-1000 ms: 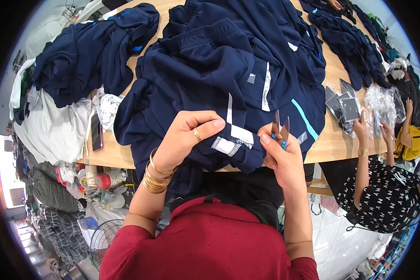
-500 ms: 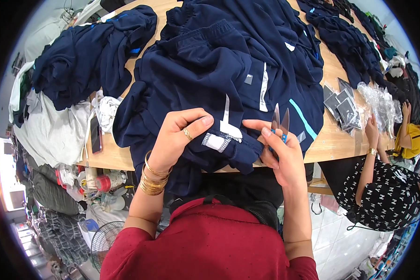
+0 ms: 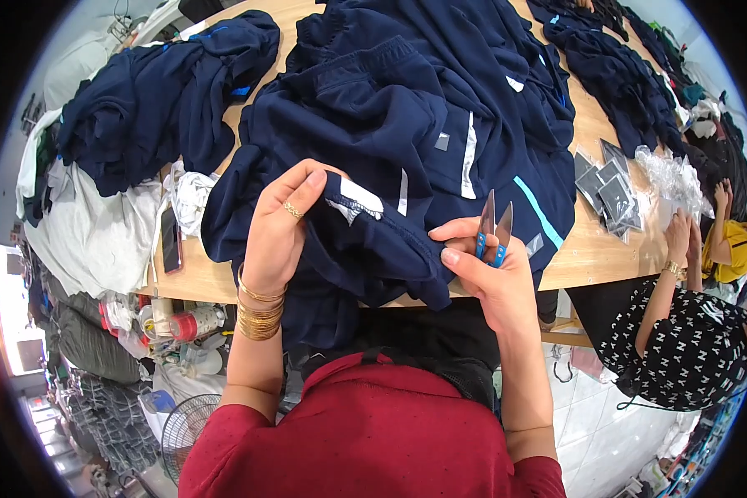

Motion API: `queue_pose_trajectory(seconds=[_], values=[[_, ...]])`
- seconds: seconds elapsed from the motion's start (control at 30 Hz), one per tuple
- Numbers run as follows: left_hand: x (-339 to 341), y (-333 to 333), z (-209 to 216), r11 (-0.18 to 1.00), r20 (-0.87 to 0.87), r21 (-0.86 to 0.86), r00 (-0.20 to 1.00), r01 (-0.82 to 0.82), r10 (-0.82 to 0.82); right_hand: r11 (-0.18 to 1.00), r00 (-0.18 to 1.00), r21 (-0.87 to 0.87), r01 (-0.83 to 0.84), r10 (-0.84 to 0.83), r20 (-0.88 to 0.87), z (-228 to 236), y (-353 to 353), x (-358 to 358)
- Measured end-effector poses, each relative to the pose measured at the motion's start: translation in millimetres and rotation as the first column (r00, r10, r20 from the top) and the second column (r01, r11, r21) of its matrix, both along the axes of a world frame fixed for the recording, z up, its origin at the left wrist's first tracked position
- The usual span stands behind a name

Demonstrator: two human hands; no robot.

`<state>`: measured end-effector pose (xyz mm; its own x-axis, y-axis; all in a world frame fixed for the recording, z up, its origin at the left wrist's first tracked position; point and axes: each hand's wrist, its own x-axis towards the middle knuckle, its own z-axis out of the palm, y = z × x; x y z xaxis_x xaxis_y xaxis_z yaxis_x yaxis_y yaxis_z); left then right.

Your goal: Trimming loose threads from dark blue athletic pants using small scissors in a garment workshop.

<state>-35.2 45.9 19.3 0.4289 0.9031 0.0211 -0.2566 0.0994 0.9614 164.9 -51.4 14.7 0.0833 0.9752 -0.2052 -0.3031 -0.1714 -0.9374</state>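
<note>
Pale wooden surface [image 3: 593, 264]: above its near edge, navy-blue cloth garment [image 3: 382, 249] is being pinched by left grip [image 3: 275, 220] and right grip [image 3: 501, 282], seemingly for tautness; blue-handled steel scissors [image 3: 504, 226] are being palmed in the latter.

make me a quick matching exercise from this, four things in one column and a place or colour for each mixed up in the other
1. scissors
2. phone
3. fan
4. bracelets

A. gold
B. lower left of the picture, nearer than the table
C. in the right hand
D. next to a crumpled white cloth

Pairs: 1-C, 2-D, 3-B, 4-A
</note>
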Motion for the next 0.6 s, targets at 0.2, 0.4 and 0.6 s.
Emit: queue_pose_trajectory(seconds=[0.2,0.4,0.6], values=[[-2,-4,-2,0.968,0.08,-0.213,0.985,-0.135,0.155,0.994,0.997,0.102,0.045,-0.052,0.062,6,6,-12],[2,-2,-3,0.935,-0.294,0.161,0.92,0.316,-0.26,0.976,0.993,0.212,-0.052,0.028,0.118,8,9,-17],[3,-4,5,0.857,-0.386,0.097,0.812,0.507,-0.437,0.975,0.988,0.197,-0.1,0.073,0.139,14,10,-19]])
